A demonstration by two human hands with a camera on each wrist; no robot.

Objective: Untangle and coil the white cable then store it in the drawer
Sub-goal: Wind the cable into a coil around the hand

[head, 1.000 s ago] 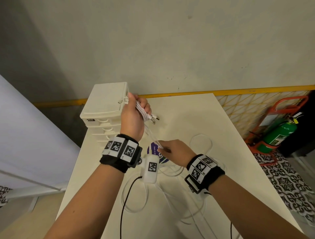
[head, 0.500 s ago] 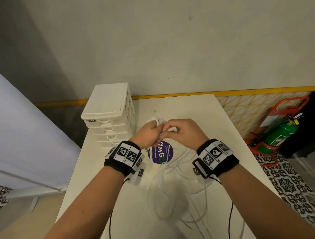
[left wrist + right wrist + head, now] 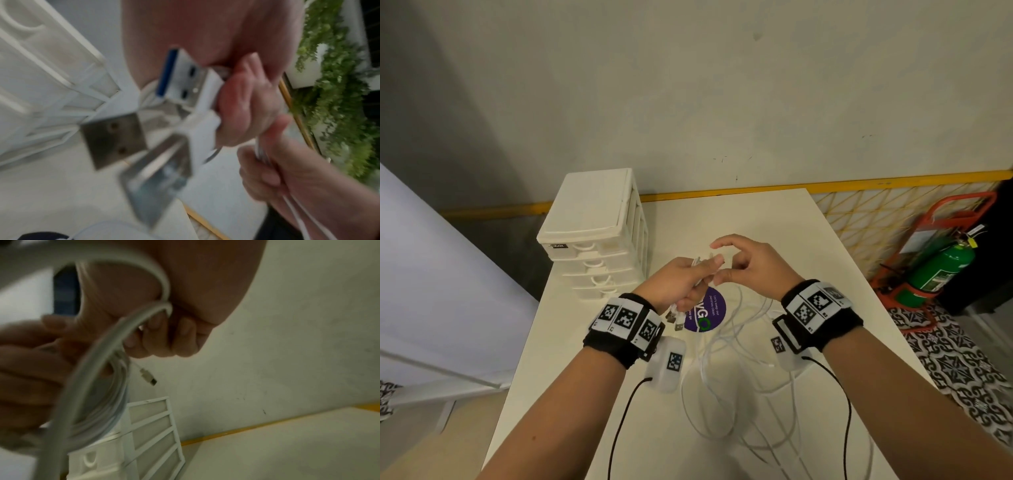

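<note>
The left hand (image 3: 678, 286) holds the cable (image 3: 726, 373) in a closed grip, fingers curled round a bundle of strands. The USB plugs (image 3: 144, 123) stick out of the wrist end of the fist. The right hand (image 3: 748, 265) meets it at 3 o'clock; its curled lower fingers hook a loop of the cable, while the forefinger and thumb stand apart.

Most of the cable is not in the hands. It hangs from them and lies in loose, crossing loops on the table (image 3: 774, 222), toward 6 o'clock from the hands, partly over a purple sticker (image 3: 707, 313). The drawer unit (image 3: 599, 233) stands at 10 o'clock, all its drawers closed.

The main risk, as I judge it, is that pulling slack upward tightens the crossed loops into a knot, since they overlap on the table. The strands could also snag on the black wrist leads (image 3: 619, 421), which run close beside them. The right hand's hold looks light, so its loop may slip off and the bundle spring apart. Several plugs dangle free and could catch in a loop.
</note>
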